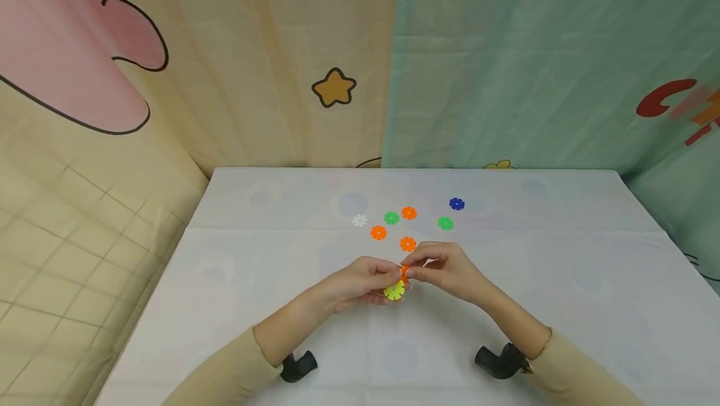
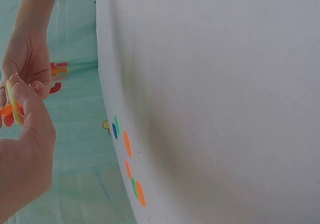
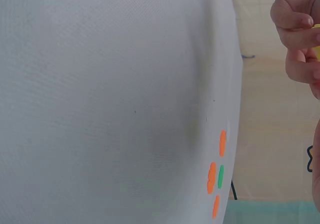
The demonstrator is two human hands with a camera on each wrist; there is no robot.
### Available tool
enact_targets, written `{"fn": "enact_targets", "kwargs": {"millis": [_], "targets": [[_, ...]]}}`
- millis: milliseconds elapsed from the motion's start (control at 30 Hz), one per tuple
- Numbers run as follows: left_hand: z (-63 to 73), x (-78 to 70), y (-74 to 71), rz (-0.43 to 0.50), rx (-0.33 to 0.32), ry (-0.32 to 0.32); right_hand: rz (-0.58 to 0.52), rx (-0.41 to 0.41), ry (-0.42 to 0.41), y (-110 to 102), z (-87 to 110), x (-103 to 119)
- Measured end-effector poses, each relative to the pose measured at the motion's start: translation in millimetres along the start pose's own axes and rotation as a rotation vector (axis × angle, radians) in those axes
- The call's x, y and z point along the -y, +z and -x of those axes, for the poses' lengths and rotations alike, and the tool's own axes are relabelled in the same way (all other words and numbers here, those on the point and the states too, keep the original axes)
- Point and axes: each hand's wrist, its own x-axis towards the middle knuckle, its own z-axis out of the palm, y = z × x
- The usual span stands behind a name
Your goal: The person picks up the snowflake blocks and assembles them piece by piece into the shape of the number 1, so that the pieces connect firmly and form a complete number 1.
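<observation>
My left hand [image 1: 368, 281] grips a yellow notched plastic disc [image 1: 394, 291] above the table. My right hand [image 1: 444, 267] pinches an orange notched disc [image 1: 404, 272] with thumb and fingertips, right against the yellow one. In the left wrist view, the yellow disc [image 2: 14, 103] stands edge-on and the orange disc [image 2: 7, 109] meets it crosswise. Fingers cover part of both, so how deep they fit together cannot be told. The right wrist view catches only a sliver of the yellow disc [image 3: 317, 46] between the left hand's curled fingers [image 3: 300, 38].
Beyond the hands, loose discs lie flat on the white-covered table [image 1: 253, 306]: a white disc [image 1: 360, 221], a blue disc [image 1: 457, 204], green discs [image 1: 445, 223] and several orange ones [image 1: 407, 244]. Black curved mounts [image 1: 299, 366] sit at both wrists. Curtains [image 1: 270, 81] hang behind.
</observation>
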Motion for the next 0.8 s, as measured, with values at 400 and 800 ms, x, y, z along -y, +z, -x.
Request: {"fn": "enact_targets", "kwargs": {"millis": [400, 800], "targets": [[-3.5, -0.9, 0.9, -0.018, -0.058, -0.021, 0.064, -0.085, 0.318, -32, -3.9, -17], [-2.9, 2.4, -2.4, 0.033, -0.098, 0.036, 0.095, -0.290, 0.642, -81, -9.7, -56]]}}
